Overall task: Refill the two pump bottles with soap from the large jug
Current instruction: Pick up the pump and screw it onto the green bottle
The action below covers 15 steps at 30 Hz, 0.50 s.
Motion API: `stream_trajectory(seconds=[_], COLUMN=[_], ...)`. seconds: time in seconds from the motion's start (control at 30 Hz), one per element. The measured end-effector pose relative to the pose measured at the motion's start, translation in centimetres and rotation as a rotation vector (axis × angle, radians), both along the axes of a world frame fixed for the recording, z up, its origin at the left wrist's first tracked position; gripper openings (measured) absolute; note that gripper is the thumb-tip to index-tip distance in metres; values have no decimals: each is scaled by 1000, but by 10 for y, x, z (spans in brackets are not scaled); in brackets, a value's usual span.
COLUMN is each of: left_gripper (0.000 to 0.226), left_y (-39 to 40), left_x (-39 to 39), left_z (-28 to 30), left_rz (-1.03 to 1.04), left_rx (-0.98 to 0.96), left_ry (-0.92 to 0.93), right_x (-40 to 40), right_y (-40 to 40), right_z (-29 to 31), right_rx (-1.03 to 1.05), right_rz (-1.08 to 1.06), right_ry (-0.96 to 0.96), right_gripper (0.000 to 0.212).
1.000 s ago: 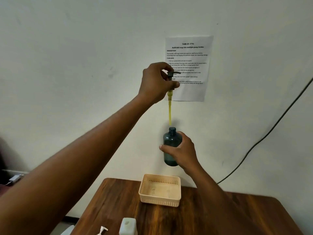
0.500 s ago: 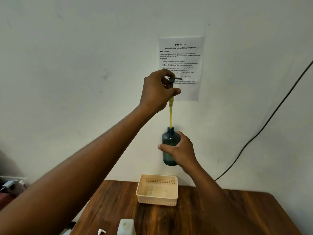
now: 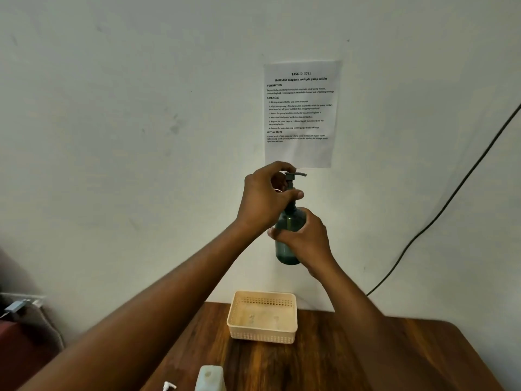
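Note:
I hold a dark green pump bottle (image 3: 285,249) upright in the air in front of the wall, with my right hand (image 3: 306,238) wrapped around its body. My left hand (image 3: 267,198) grips the grey pump head (image 3: 293,176) at the bottle's neck; the pump tube is down inside the bottle and its collar is hidden by my fingers. At the bottom edge, the top of a whitish container (image 3: 210,378) shows, with a white pump head (image 3: 168,386) beside it. The large jug cannot be told apart in this view.
A cream plastic basket (image 3: 262,335) sits on the wooden table (image 3: 324,362) against the wall. A printed task sheet (image 3: 301,114) hangs on the wall and a black cable (image 3: 439,215) runs down at the right. Clutter lies at far left.
My left hand has lowered the pump head, sliding the yellow tube fully into the bottle until the head reaches the neck. The right hand kept holding the bottle.

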<state>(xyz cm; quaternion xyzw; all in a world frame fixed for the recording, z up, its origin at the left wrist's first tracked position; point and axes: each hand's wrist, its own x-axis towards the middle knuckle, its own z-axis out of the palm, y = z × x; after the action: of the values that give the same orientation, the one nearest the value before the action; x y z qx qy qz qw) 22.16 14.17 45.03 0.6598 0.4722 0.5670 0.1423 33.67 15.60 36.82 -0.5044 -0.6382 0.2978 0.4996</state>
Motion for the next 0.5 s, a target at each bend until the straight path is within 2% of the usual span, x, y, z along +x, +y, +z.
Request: stream_trajectory(seconds=[0.33, 0.5], left_gripper=[45, 57], left_y=[-1, 0], left_x=[2, -2], left_z=[-12, -5], left_rz=[-24, -85], left_rx=[-45, -115], left_ry=[-31, -12], right_x=[-1, 2], right_y=[3, 2], right_z=[-4, -4], right_rx=[7, 15], right_rz=[-33, -53], right_ry=[31, 61], right_gripper=[63, 63])
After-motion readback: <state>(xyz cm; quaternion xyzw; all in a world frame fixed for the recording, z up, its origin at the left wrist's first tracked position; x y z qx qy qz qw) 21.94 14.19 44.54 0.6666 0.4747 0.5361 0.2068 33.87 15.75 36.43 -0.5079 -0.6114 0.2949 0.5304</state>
